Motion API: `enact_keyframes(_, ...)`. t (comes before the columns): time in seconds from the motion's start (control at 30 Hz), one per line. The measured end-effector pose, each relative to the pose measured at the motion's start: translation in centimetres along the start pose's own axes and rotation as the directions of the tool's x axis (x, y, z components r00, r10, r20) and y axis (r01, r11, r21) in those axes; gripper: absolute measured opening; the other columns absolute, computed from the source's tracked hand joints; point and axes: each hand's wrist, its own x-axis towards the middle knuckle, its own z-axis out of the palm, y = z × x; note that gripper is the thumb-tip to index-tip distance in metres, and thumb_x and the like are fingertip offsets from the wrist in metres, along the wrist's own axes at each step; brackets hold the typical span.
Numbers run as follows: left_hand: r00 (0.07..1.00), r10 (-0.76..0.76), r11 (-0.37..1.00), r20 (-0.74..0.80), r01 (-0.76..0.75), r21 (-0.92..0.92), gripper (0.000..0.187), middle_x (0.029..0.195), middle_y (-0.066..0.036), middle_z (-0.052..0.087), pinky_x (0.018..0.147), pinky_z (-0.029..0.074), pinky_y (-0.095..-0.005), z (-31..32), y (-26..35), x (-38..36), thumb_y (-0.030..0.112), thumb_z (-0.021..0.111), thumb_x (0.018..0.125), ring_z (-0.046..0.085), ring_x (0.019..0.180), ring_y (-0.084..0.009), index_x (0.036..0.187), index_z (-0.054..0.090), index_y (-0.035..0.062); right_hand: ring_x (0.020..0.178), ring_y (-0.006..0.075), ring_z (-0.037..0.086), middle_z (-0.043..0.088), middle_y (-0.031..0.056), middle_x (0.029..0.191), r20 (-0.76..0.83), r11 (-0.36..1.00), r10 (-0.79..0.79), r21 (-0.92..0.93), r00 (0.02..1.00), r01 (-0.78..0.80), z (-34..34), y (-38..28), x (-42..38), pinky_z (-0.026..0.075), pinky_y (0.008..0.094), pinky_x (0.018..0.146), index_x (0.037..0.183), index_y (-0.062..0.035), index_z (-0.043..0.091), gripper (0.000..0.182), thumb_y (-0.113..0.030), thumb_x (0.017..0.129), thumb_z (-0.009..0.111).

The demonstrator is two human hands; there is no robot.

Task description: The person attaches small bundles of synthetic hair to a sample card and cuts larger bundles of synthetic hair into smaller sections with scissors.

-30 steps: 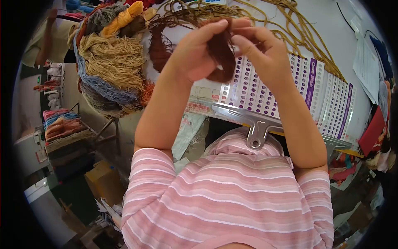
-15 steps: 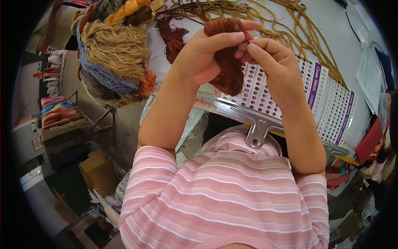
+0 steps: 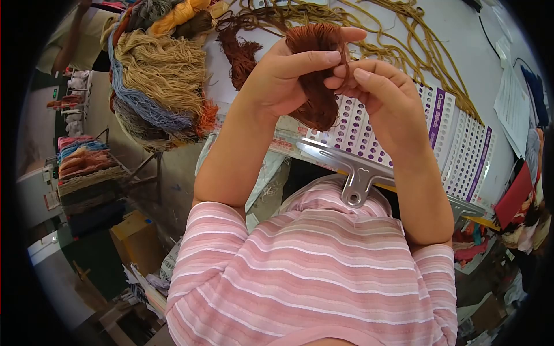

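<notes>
A reddish-brown skein of thread [image 3: 315, 39] hangs folded in my left hand [image 3: 281, 76], whose thumb lies across its front while a finger sticks out past it. Its lower loop droops over the near edge of white cards with rows of punched holes [image 3: 356, 128]. Beside it, my right hand [image 3: 392, 92] is closed in a pinch at the skein's right side, on a few of its strands. The pinched ends are partly hidden by the fingers. Behind my left wrist lies another dark reddish-brown bundle of thread [image 3: 238, 57] on the table.
Tan, blue, grey and orange skeins [image 3: 160, 63] are heaped at the table's left. Olive-gold strands [image 3: 430, 49] trail across the back to the cards. A metal clip [image 3: 359, 180] grips the near edge. A red folder [image 3: 515, 196] and papers [image 3: 513, 112] are at the right.
My right hand has moved slightly right, drawing a few strands away from the skein. My left hand keeps its hold, nearly still.
</notes>
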Motion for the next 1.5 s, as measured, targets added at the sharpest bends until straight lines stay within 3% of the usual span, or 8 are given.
enact_keyframes(0.2,0.999,-0.014,1.000,0.041,0.014,0.003,0.055,0.091,-0.005,0.057,0.076,0.046,-0.0271,-0.2,0.2,0.4,0.009,0.054,0.083,0.056,0.081,-0.0122,0.131,0.038,-0.0111,0.087,0.0172,0.064,0.067,0.0119,0.092,0.035,0.994,0.042,0.104,0.999,-0.045,0.1,-0.9,-0.2,0.047,0.0286,0.082,0.096,0.0026,0.065,0.020,-0.015,0.089,0.056)
enact_keyframes(0.3,0.963,-0.041,0.968,0.267,0.105,-0.230,0.063,0.089,-0.005,0.056,0.074,0.045,-0.0263,-1.8,-0.4,0.8,0.014,0.056,0.082,0.054,0.076,-0.0116,0.134,0.033,-0.0114,0.086,0.0167,0.064,0.067,0.0119,0.091,0.082,0.996,0.007,0.088,0.997,-0.014,-0.5,-1.9,-0.4,0.048,0.0286,0.081,0.094,0.0028,0.065,0.019,-0.014,0.089,0.057)
enact_keyframes(0.43,0.991,-0.023,1.000,0.131,0.022,0.003,0.069,0.092,-0.006,0.056,0.073,0.044,-0.0264,-0.8,-0.6,0.9,0.018,0.058,0.080,0.053,0.074,-0.0121,0.136,0.029,-0.0101,0.085,0.0152,0.063,0.068,0.0111,0.090,0.028,0.999,-0.011,-0.041,1.000,0.012,-0.8,-2.0,-0.9,0.048,0.0273,0.080,0.092,0.0031,0.065,0.017,-0.012,0.088,0.059)
enact_keyframes(0.77,0.993,0.118,0.984,-0.010,-0.115,0.135,0.052,0.091,-0.005,0.059,0.067,0.045,-0.0206,1.7,-0.5,0.8,0.000,0.055,0.084,0.057,0.073,-0.0077,0.135,0.041,-0.0024,0.080,0.0117,0.062,0.068,0.0090,0.086,-0.064,0.993,0.003,-0.119,0.998,-0.011,-0.4,-1.4,-1.3,0.048,0.0235,0.074,0.095,0.0018,0.065,0.016,-0.011,0.088,0.060)
enact_keyframes(1.17,0.999,0.025,0.986,-0.025,-0.020,0.165,0.062,0.076,-0.003,0.057,0.070,0.045,-0.0236,2.1,0.4,0.6,0.007,0.058,0.082,0.055,0.069,-0.0106,0.136,0.032,-0.0103,0.084,0.0115,0.063,0.068,0.0100,0.089,-0.128,0.995,-0.011,-0.095,0.992,-0.001,-0.7,-1.7,-1.8,0.047,0.0227,0.074,0.091,-0.0021,0.063,0.012,-0.011,0.087,0.056)
enact_keyframes(1.27,0.999,0.030,0.999,0.036,-0.030,0.010,0.069,0.069,0.001,0.049,0.065,0.042,-0.0222,1.4,0.0,1.1,0.015,0.058,0.081,0.048,0.059,-0.0105,0.137,0.028,-0.0111,0.085,0.0140,0.062,0.067,0.0113,0.089,-0.148,0.994,-0.107,-0.010,0.983,0.106,-0.1,-1.3,-1.8,0.046,0.0251,0.080,0.090,-0.0010,0.061,0.011,-0.010,0.087,0.054)
enact_keyframes(1.47,0.934,-0.110,0.972,0.341,0.173,-0.159,0.077,0.064,0.000,0.042,0.058,0.039,-0.0243,-0.4,1.0,0.6,0.022,0.058,0.078,0.043,0.057,-0.0121,0.139,0.024,-0.0110,0.078,0.0156,0.061,0.062,0.0069,0.076,-0.054,0.993,-0.014,0.119,0.998,0.021,-1.5,-1.8,-2.3,0.045,0.0264,0.076,0.089,-0.0002,0.059,0.012,-0.011,0.087,0.053)
enact_keyframes(1.5,0.945,-0.102,0.983,0.311,0.144,-0.114,0.078,0.063,0.000,0.042,0.058,0.039,-0.0245,-0.3,1.1,0.5,0.022,0.058,0.078,0.043,0.057,-0.0123,0.139,0.023,-0.0108,0.077,0.0151,0.060,0.061,0.0060,0.074,-0.067,0.993,-0.011,0.114,0.998,0.018,-1.5,-1.7,-2.3,0.045,0.0262,0.075,0.089,-0.0004,0.059,0.012,-0.011,0.087,0.053)
